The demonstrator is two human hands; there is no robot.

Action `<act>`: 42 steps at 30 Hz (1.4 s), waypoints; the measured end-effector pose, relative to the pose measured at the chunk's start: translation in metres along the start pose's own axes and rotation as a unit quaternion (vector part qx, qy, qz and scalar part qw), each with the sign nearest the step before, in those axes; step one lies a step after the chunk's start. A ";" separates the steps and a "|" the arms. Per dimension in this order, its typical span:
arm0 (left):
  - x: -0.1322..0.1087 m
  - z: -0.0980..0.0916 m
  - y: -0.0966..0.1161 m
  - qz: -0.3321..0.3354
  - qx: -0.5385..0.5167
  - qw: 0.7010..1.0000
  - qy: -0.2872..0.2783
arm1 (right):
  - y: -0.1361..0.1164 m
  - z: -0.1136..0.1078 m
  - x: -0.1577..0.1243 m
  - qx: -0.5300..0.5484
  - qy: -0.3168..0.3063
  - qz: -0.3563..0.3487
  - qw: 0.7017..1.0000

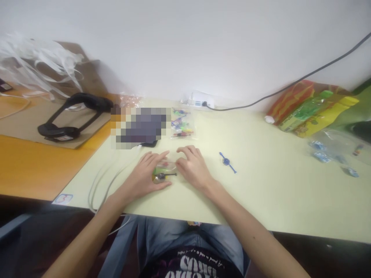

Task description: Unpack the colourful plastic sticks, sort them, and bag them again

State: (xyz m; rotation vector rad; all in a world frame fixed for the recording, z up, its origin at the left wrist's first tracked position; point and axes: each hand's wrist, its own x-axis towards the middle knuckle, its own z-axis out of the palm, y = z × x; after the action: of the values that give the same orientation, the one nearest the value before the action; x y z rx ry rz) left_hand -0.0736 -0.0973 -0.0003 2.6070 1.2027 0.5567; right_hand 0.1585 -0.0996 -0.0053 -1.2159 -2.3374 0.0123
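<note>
A small clear plastic bag (166, 165) with green and red pieces lies near the table's front edge, between my hands. In front of it is a dark spinner-like piece with a thin arm (162, 176). My left hand (142, 175) is open around the left side of these things, thumb and index finger spread apart. The fingers of my right hand (193, 168) are bent, and they seem to pinch the bag's right end. Further right, a blue piece with a round middle and two thin arms (226, 161) lies by itself on the table.
Behind my hands lie a blurred-out dark device (142, 127) and a clear bag of colourful pieces (182, 123). White cables (108, 181) run at left, near a black headband-like frame (77, 116). Snack packaging (310, 110) and small blue packets (321, 156) sit at right.
</note>
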 end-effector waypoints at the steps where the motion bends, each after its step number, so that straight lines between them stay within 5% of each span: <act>1: 0.000 0.000 0.000 0.002 0.001 1.000 0.001 | -0.001 0.005 0.004 0.005 -0.007 -0.005 1.000; 7: -0.001 0.000 -0.001 0.009 -0.002 1.000 -0.002 | 0.002 -0.005 -0.002 0.069 0.018 0.035 0.997; 11: -0.002 -0.001 -0.001 0.005 -0.008 1.000 -0.002 | 0.023 -0.043 -0.051 -0.006 0.099 0.136 0.986; 15: -0.002 -0.001 -0.002 0.011 -0.017 1.000 -0.005 | 0.057 -0.064 -0.117 -0.127 0.083 0.291 0.944; 20: 0.000 -0.001 -0.001 0.011 -0.007 1.000 -0.002 | 0.081 -0.062 -0.155 -0.013 0.032 0.321 0.946; 24: 0.000 -0.002 0.001 0.012 -0.008 1.000 -0.005 | 0.078 -0.063 -0.141 0.019 0.043 0.305 0.951; 32: -0.001 -0.001 0.000 0.010 -0.011 1.000 0.000 | 0.054 -0.065 -0.092 0.078 0.037 0.120 0.989; 42: 0.001 -0.001 0.000 0.006 -0.011 1.000 -0.006 | 0.014 -0.014 -0.019 0.112 -0.021 0.036 0.993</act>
State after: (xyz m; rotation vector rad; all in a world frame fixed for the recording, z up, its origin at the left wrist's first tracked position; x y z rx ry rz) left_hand -0.0735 -0.0968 0.0008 2.5974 1.1704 0.5515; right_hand 0.1846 -0.1088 -0.0049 -1.1961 -2.2554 0.3184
